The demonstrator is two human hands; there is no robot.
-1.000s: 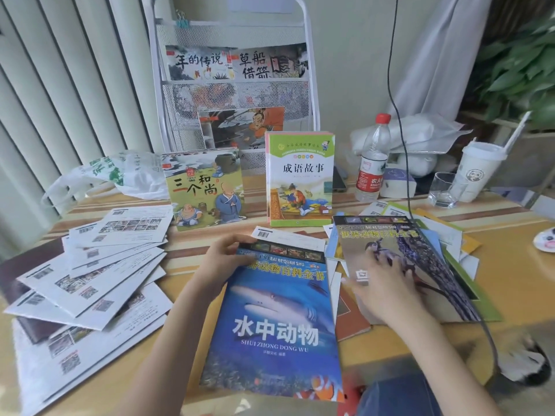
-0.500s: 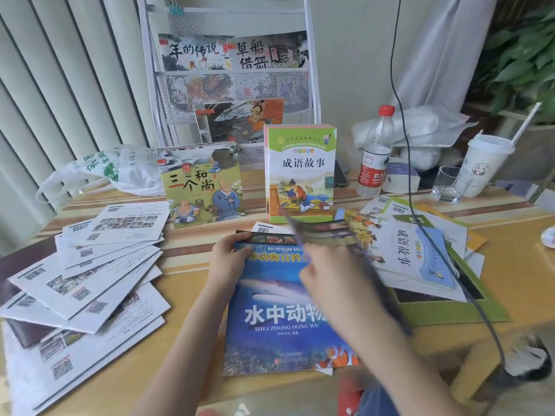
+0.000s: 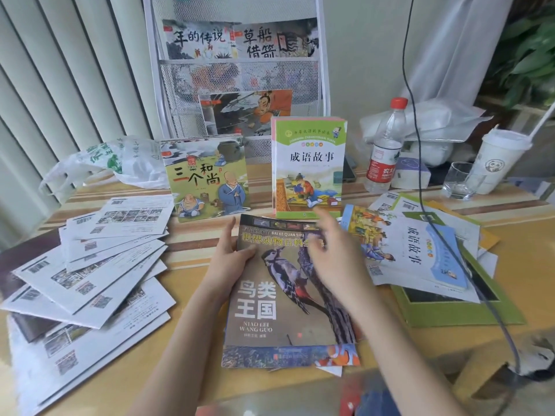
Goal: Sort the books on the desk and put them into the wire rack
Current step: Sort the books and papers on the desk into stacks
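1. White booklets [image 3: 87, 274] lie fanned face down across the left of the desk [image 3: 525, 265], overlapping one another.
2. A plastic bag [image 3: 114, 163] sits behind them, by the blinds.
3. The wire rack [image 3: 240, 73] stands at the back of the desk with picture books in its upper pockets.
4. The monks book [image 3: 207, 178] stands upright in front of the rack, and the green book [image 3: 309, 166] stands upright just to its right.
5. The left hand [image 3: 228, 262] grasps the bird book [image 3: 288, 292] at its upper left edge, thumb on the cover, fingers behind.
6. The bird book lies on top of the fish book [image 3: 300, 355], whose lower strip shows beneath it, at the desk's near edge.
7. The right hand [image 3: 336, 256] is released, fingers spread and blurred, over the bird book's upper right corner; whether it touches the cover, I cannot tell.
8. A loose pile [image 3: 420, 253] of booklets lies to the right, with a blue-edged one on top and a green sheet under it.
9. A water bottle [image 3: 386, 145], a glass [image 3: 459, 181] and a paper cup [image 3: 498, 160] stand at the back right.
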